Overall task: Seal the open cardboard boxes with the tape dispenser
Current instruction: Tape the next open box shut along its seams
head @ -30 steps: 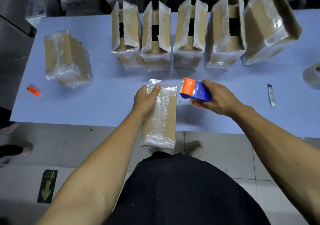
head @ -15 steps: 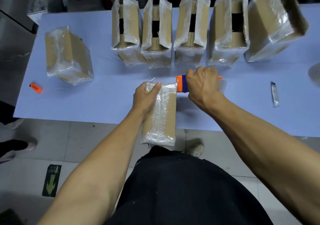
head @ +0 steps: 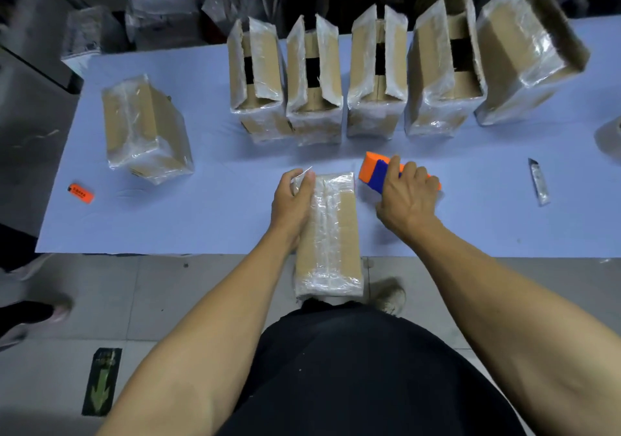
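Note:
A closed cardboard box, glossy with clear tape, lies lengthwise over the table's front edge. My left hand presses on its far left corner, with a loose end of tape by the fingers. My right hand grips the orange and blue tape dispenser just right of the box, resting low at the table. Several open boxes with flaps standing up line the back of the table. One taped box sits at the left.
The light blue table also carries a small orange item at the front left, a utility knife at the right and a tape roll at the right edge. Tiled floor and a shoe lie below.
My right hand lifted the dispenser to the box's far end, then brought it down to the table at the box's right. My left hand and the box stayed put.

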`<move>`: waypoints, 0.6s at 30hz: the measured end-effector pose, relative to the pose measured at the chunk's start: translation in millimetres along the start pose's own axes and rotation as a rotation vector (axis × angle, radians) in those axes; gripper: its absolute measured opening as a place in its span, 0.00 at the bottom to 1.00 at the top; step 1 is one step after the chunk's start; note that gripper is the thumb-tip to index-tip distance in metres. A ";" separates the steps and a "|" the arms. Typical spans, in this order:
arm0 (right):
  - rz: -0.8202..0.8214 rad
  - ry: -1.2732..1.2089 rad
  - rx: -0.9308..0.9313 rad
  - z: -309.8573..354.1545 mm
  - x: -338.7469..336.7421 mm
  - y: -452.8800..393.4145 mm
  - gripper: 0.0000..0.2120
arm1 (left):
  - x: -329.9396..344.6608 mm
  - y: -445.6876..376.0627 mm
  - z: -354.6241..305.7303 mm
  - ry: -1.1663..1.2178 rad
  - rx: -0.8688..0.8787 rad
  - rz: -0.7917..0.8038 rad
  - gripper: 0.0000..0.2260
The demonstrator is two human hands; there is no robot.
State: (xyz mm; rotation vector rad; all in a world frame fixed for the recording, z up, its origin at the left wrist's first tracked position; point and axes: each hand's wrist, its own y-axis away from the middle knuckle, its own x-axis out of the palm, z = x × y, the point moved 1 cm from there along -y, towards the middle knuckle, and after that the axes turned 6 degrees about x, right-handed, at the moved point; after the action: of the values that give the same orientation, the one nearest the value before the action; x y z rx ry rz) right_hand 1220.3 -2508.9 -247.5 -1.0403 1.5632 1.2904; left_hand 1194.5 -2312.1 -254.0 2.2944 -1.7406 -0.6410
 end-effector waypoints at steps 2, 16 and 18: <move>0.068 -0.079 -0.023 1.0 15.1 1.7 0.39 | 0.9 -0.1 6.4 -0.048 0.040 -0.014 0.12; 0.243 -1.258 0.134 48.1 -19.0 8.2 0.19 | -1.8 5.6 -10.3 0.137 -0.131 -0.181 0.10; 0.169 -1.179 0.150 53.4 -24.1 10.0 0.16 | -5.3 9.3 -13.6 0.140 -0.107 -0.212 0.11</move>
State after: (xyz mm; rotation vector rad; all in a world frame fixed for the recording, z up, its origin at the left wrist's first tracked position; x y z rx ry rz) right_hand 1223.2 -2452.8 -228.1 0.0499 0.7890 1.4459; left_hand 1191.3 -2311.2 -237.0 2.4040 -1.3810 -0.5776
